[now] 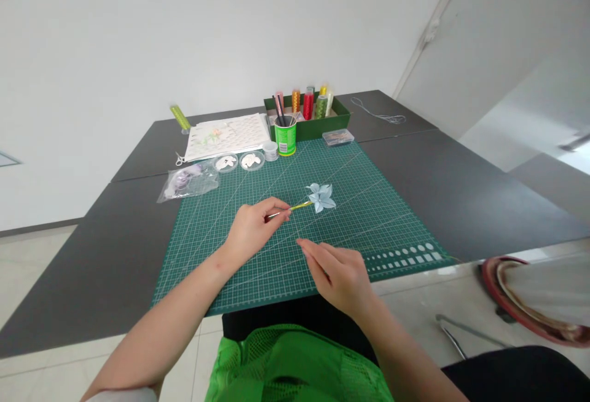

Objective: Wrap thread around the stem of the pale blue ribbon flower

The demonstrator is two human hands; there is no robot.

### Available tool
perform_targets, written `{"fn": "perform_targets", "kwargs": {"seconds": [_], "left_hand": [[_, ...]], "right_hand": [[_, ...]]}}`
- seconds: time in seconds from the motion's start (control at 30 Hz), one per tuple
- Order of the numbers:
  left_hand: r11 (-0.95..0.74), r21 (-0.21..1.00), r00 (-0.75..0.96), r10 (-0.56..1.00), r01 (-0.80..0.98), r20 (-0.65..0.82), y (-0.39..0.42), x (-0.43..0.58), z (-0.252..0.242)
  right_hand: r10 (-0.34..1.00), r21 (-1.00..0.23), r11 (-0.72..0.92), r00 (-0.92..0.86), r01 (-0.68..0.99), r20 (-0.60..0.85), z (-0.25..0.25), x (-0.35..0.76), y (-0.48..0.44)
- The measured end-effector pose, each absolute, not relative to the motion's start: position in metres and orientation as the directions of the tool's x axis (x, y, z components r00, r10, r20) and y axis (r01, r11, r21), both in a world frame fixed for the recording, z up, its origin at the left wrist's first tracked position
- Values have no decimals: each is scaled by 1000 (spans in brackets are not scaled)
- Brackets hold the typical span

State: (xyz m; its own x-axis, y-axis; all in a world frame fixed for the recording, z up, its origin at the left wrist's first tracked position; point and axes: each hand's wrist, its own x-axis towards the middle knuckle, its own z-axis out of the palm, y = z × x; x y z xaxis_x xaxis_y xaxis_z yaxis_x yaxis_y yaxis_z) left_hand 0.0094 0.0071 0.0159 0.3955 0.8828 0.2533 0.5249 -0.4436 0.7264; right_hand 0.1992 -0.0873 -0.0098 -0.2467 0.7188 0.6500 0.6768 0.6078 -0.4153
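My left hand (pixel 255 228) pinches the yellow-green stem of a small pale blue fabric flower (pixel 321 196), which points to the right over the green cutting mat (pixel 276 260). My right hand (pixel 338 273) hovers just below and right of the left one, fingers pressed together and pointing left. A thin thread seems to run between the two hands, though it is too fine to be sure.
At the mat's far edge stand a green cup of tools (pixel 285 134), a green box of thread spools (pixel 308 113), two small round dishes (pixel 238 161), a plastic bag (pixel 188 182), a printed sheet (pixel 228 134) and a clear case (pixel 338 137). A red-rimmed stool (pixel 534 294) is at right.
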Motion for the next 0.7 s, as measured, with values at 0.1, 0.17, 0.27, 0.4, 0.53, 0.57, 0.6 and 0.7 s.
{"fn": "perform_targets", "kwargs": {"seconds": [0.1, 0.17, 0.27, 0.4, 0.53, 0.57, 0.6, 0.7], "left_hand": [[-451, 703, 397, 882, 550, 255, 8, 8, 16], [-461, 687, 406, 877, 561, 256, 8, 8, 17], [-490, 654, 440, 860, 576, 258, 8, 7, 18], [-523, 632, 488, 836, 572, 250, 8, 5, 16], [-533, 653, 523, 819, 538, 237, 8, 5, 15], [-537, 653, 529, 814, 533, 237, 7, 5, 16], [-543, 651, 536, 810, 531, 238, 6, 5, 17], [-555, 638, 548, 802, 534, 239, 5, 6, 20]], "right_hand": [[718, -502, 673, -320, 542, 618, 12, 212, -86], [719, -564, 692, -361, 451, 594, 30, 221, -81], [740, -624, 672, -389, 399, 549, 58, 233, -63], [789, -716, 602, -402, 353, 465, 86, 240, -23], [805, -740, 572, -416, 354, 423, 90, 238, 21], [808, -742, 569, -411, 356, 422, 87, 237, 31], [807, -741, 571, -409, 354, 426, 83, 236, 40], [806, -745, 566, -427, 353, 409, 68, 234, 63]]}}
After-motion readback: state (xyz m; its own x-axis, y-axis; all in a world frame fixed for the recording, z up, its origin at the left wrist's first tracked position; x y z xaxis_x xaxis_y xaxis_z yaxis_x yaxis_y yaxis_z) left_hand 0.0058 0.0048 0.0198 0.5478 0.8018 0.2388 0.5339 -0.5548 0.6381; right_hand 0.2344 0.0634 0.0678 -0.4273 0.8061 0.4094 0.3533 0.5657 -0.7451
